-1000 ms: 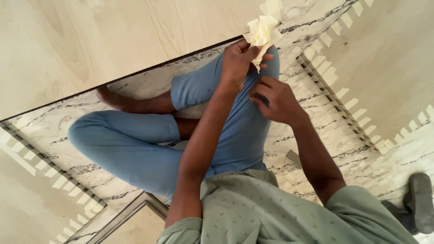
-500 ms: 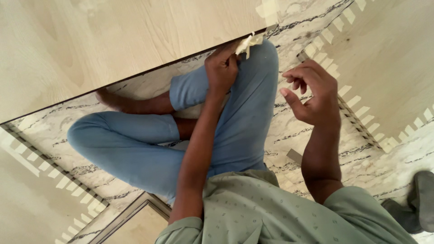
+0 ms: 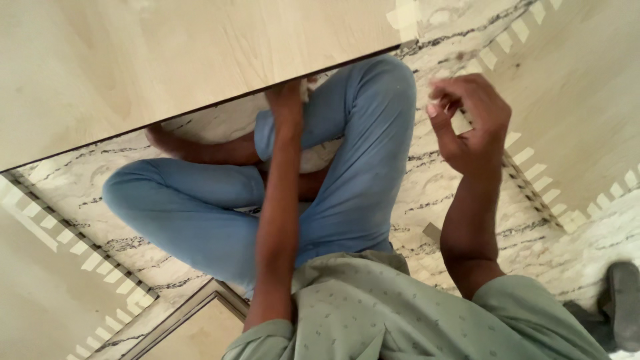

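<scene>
Sitting cross-legged on a marble floor (image 3: 80, 180), a person in blue jeans (image 3: 200, 207) and a pale green shirt (image 3: 373, 313) looks down at their own lap and 2 bare arms.

A large pale wooden board (image 3: 167, 60) fills the upper left of the view. Its dark lower edge runs diagonally across the raised knee.

The left hand (image 3: 288, 100) reaches forward to that edge, just above the knee. Its fingers are tucked against or under the board, so I cannot tell whether they are closed on anything. A small whitish scrap (image 3: 307, 83) shows right beside the hand at the board's edge; what it is cannot be made out.

The right hand (image 3: 470, 123) is lifted in the air, well apart from the board, beside the right knee. Its fingers (image 3: 445, 100) are loosely curled, thumb near forefinger, and hold nothing.

A pale strip of tape (image 3: 404, 16) sits at the board's far corner, near the top of the view. A bare foot (image 3: 167, 139) rests on the floor under the board's edge. A dark sandal (image 3: 623, 303) lies at the far right.

Judging from this, the work in hand is at the board's edge, with the left hand pressing or feeling there while the right is free. Any further handling there would call for bringing the free right hand back to the edge, since the left fingers work partly out of sight.
</scene>
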